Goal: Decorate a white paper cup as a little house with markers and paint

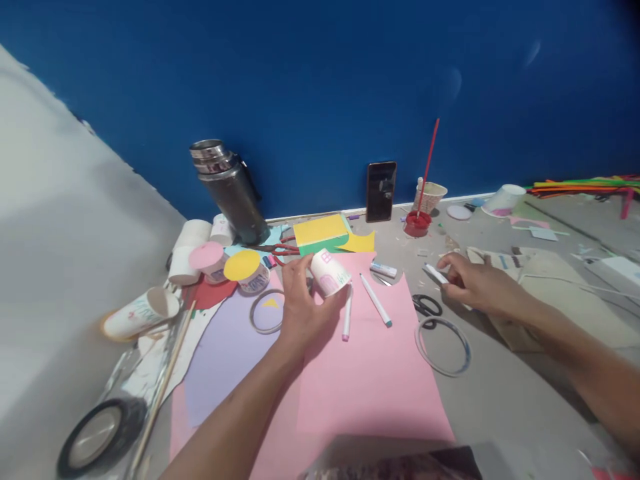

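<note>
My left hand [306, 300] is closed around a white paper cup [330, 272], which is tilted and carries a pink window and green grass-like marks. Off to the right, my right hand [463, 283] pinches a white marker [436, 273], its tip pointing up and left. Below the cup, a marker with a pink end [347, 313] and another with a teal end [376, 300] lie on the pink paper [370, 387]. A glue stick [383, 269] rests just above them. Black scissors [427, 307] and a tape roll [443, 347] lie between my hands.
A steel flask [230, 193] and a phone [381, 191] stand against the blue wall. Cups with pink [207, 260] and yellow lids [247, 270] sit at left, near a wooden stick [165, 387] and black tape roll [100, 437]. A red pot [417, 224] holds a tall red stick.
</note>
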The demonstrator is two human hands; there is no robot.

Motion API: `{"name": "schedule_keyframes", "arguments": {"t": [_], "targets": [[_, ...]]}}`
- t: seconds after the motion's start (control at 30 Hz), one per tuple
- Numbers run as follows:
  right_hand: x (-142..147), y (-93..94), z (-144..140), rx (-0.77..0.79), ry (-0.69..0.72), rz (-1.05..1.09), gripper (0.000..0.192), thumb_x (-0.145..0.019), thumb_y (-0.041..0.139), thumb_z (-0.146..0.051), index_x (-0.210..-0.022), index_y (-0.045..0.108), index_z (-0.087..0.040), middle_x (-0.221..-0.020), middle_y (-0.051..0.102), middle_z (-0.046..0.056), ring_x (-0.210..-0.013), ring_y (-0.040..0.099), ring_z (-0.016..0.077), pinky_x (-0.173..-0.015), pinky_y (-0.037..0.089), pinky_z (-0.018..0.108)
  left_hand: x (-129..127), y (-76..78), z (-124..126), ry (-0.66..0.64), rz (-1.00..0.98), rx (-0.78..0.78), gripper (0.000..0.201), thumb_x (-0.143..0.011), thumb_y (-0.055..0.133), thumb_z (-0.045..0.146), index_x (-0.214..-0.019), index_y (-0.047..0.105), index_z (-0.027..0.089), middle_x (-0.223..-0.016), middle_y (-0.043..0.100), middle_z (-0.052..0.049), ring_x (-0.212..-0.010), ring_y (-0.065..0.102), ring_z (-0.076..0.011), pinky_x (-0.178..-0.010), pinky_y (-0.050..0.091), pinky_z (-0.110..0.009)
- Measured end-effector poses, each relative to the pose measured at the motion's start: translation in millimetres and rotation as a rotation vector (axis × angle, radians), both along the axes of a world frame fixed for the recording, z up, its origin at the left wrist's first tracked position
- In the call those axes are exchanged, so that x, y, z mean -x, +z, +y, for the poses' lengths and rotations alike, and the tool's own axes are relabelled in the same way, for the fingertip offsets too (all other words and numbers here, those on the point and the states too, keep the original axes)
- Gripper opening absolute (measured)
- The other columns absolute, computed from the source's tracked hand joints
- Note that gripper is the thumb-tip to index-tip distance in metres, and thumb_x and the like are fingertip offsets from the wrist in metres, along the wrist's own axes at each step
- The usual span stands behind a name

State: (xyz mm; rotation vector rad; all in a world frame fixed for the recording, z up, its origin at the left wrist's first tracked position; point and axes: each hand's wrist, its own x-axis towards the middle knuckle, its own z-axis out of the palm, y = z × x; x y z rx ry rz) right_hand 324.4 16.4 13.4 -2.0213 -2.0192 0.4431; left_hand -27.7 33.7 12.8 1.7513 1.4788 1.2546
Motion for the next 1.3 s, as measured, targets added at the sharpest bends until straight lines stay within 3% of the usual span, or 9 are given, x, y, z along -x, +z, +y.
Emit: {"name": "schedule_keyframes", "arguments": {"t": [0.07,0.17,0.27,0.33,0.43,0.63,0.8,1.0,1.3], "targets": [[11,9.0,-4,-0.051,0.043,0.24,0.041,-0.089,0.058,-0.03,-0.13,0.064,-0.025,-0.07,0.069,-0.003,-0.059,0.061,0.0186,-0.062,0.044,0.031,1,-1.4,0,-0.029,-0.009,0.004,0.069,-0.075,0.086,0.038,-0.135,0.055,0.029,-0.136,0.05,-0.01,-0.132,0.053,-0.0308,-0.102,0.057,-0.048],[37,27.3,-15,-0.006,0.107,0.707,0.023,-0.094,0.064,-0.04,-0.108,0.074,-0.024,-0.089,0.074,0.005,-0.074,0.068,0.0207,-0.063,0.052,0.031,4,-2.7,-1,-0.071,-0.007,-0.005,0.07,-0.075,0.084,0.035,-0.137,0.053,0.027,-0.135,0.05,-0.01,-0.134,0.053,-0.0309,-0.108,0.054,-0.051],[67,42.1,-29,0.125,0.317,1.057,0.034,-0.091,0.075,-0.046,-0.119,0.072,-0.027,-0.089,0.068,0.005,-0.073,0.067,0.0203,-0.062,0.057,0.032,7,-2.3,-3,-0.158,0.004,-0.012,0.067,-0.077,0.08,0.029,-0.138,0.052,0.027,-0.135,0.049,-0.011,-0.134,0.053,-0.031,-0.111,0.052,-0.052],[84,46.5,-37,0.035,0.389,1.05,0.033,-0.088,0.082,-0.041,-0.118,0.072,-0.03,-0.085,0.065,0.002,-0.071,0.065,0.0178,-0.06,0.056,0.029,9,-2.1,-4,-0.215,0.017,-0.024,0.067,-0.077,0.077,0.026,-0.139,0.051,0.028,-0.135,0.05,-0.011,-0.134,0.052,-0.0317,-0.111,0.051,-0.053],[102,45.3,-43,-0.189,0.45,0.889,0.017,-0.102,0.067,-0.039,-0.114,0.075,-0.03,-0.078,0.064,0.0,-0.065,0.062,0.0145,-0.057,0.051,0.026,10,-3.6,-4,-0.238,0.027,-0.035,0.069,-0.077,0.077,0.025,-0.139,0.05,0.028,-0.134,0.049,-0.011,-0.134,0.051,-0.0329,-0.11,0.052,-0.054],[114,28.9,-42,-0.532,0.509,0.676,0.037,-0.109,0.051,-0.049,-0.116,0.077,-0.024,-0.082,0.074,0.005,-0.075,0.071,0.0185,-0.069,0.057,0.031,7,-6.8,-6,-0.272,0.121,-0.136,0.073,-0.074,0.077,0.025,-0.14,0.047,0.028,-0.131,0.047,-0.011,-0.131,0.05,-0.0339,-0.105,0.053,-0.053],[118,14.7,-47,-0.536,0.243,0.648,0.003,-0.096,0.073,-0.024,-0.095,0.07,-0.025,-0.08,0.076,0.0,-0.06,0.069,0.0132,-0.053,0.053,0.022,1,-4.3,-12,-0.301,0.199,-0.238,0.069,-0.077,0.076,0.028,-0.139,0.047,0.025,-0.128,0.048,-0.012,-0.126,0.05,-0.0337,-0.103,0.052,-0.051],[127,20.4,-47,-0.552,0.395,0.593,0.006,-0.094,0.072,-0.02,-0.095,0.07,-0.025,-0.08,0.079,0.002,-0.064,0.074,0.0158,-0.061,0.058,0.025,-1,-5.3,-14,-0.301,0.249,-0.294,0.069,-0.079,0.074,0.03,-0.14,0.044,0.026,-0.125,0.045,-0.011,-0.122,0.05,-0.0327,-0.102,0.051,-0.05],[126,22.2,-43,-0.523,0.428,0.531,0.002,-0.095,0.069,-0.023,-0.095,0.07,-0.024,-0.078,0.079,0.003,-0.063,0.074,0.0164,-0.061,0.059,0.026,-2,-5.1,-17,-0.317,0.257,-0.259,0.067,-0.08,0.072,0.028,-0.14,0.042,0.026,-0.124,0.045,-0.011,-0.123,0.05,-0.033,-0.103,0.051,-0.052]]}}
